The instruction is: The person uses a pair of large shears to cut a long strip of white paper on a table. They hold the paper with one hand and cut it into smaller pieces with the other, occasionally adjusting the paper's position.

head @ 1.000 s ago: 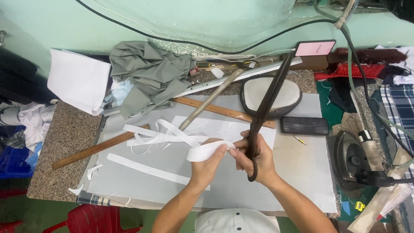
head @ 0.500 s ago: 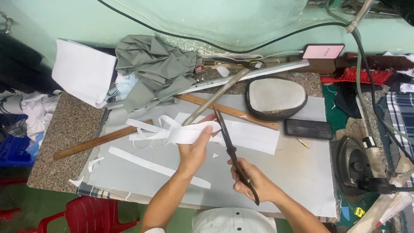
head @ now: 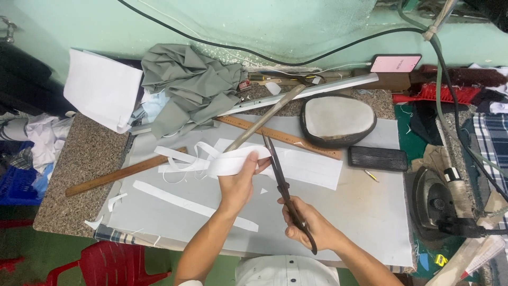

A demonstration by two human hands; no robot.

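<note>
From the head camera, looking down at the counter, the left hand pinches a long white strip of stiff fabric between thumb and fingers, holding it lifted just above the grey pressing mat. The strip trails away to the left, where it loops over other white offcuts near a long brown wooden ruler. The right hand is closed through the handles of a pair of large black tailor's shears; the blades point away from the person and stand slightly apart, their tips just beside the left fingers where the strip ends.

Near the left hand, a second narrow white strip lies flat on the mat, and a wider white rectangular piece lies to the right of the shears. Farther off sit a crumpled grey-green cloth, an oval grey pressing pad with a dark rim, a flat black rectangular block and, at the far right, a dark electric iron.

The risk I judge most real is to the left fingertips: they grip the strip right beside the blades, so a closing cut taken too close could nick them. The strip also hangs slack on the left, and that slackness could let it twist between the blades and give a crooked or chewed edge.
</note>
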